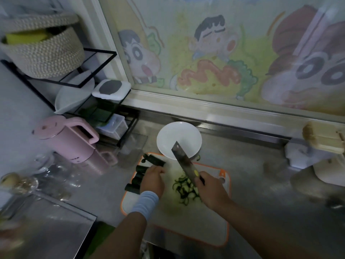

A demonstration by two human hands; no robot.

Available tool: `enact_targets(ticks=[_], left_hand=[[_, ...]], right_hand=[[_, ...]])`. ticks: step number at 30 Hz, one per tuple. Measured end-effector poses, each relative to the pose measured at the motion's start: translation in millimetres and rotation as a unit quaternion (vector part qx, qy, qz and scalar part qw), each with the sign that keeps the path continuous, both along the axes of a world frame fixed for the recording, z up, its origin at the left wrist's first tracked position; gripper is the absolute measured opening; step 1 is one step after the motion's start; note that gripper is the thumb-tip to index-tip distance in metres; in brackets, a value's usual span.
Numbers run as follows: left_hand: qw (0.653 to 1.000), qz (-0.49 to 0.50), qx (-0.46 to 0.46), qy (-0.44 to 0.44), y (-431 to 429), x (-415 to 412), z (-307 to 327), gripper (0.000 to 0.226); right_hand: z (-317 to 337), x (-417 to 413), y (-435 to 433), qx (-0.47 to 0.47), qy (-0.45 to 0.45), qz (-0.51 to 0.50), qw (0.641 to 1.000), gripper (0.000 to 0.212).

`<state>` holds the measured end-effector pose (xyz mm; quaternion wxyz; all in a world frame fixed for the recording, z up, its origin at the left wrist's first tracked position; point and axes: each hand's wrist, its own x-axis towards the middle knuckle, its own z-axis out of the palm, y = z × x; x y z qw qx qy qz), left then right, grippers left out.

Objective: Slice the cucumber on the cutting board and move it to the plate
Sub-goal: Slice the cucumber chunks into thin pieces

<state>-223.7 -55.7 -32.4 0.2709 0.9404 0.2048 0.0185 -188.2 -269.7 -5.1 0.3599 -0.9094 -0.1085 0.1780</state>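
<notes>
The steel bench [252,174] carries a white, orange-rimmed cutting board [196,225] at its near edge. A white plate [168,139] sits at the board's far edge, slightly overlapping it. The pink kettle [71,139] stands towards the bench's left end. The right hand [211,189] grips the handle of a knife [183,161] - the blade is tilted up, its tip over the plate's near rim. The left hand [153,179] curls down on the dark cucumber chunks [135,179] along the board's left edge. Thin cucumber strips [184,187] lie mid-board, between the hands.
</notes>
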Motion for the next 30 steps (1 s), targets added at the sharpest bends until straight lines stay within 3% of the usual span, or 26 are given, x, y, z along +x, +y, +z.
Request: enact_targets(ticks=[5, 9, 14, 18, 25, 30], left_hand=[[0.993, 0.019, 0.067, 0.095, 64.3, -40.0, -8.5, 0.035], [0.988, 0.024, 0.036, 0.148, 90.9, -59.9, -22.0, 0.057], [0.991, 0.002, 0.024, 0.135, 105.5, -69.6, -33.1, 0.029], [0.985, -0.054, 0.012, 0.165, 104.3, -78.3, -40.6, 0.034], [0.982, -0.076, -0.023, 0.172, 65.0, -82.7, -40.4, 0.029], [0.98, -0.101, -0.046, 0.166, 34.7, -88.3, -43.6, 0.023]], right_hand=[[-15.0, -31.5, 56.5, -0.009, 0.032, 0.047, 0.998, 0.02], [-27.7, -58.5, 83.1, -0.035, 0.031, 0.034, 0.998, 0.022], [-30.7, -77.5, 93.9, -0.042, 0.021, 0.02, 0.999, 0.018], [-30.3, -82.0, 94.0, -0.044, 0.022, 0.036, 0.998, 0.023], [-32.3, -80.9, 76.8, -0.105, -0.102, 0.13, 0.981, 0.018], [-40.1, -81.6, 46.7, -0.119, -0.171, 0.095, 0.973, 0.024]])
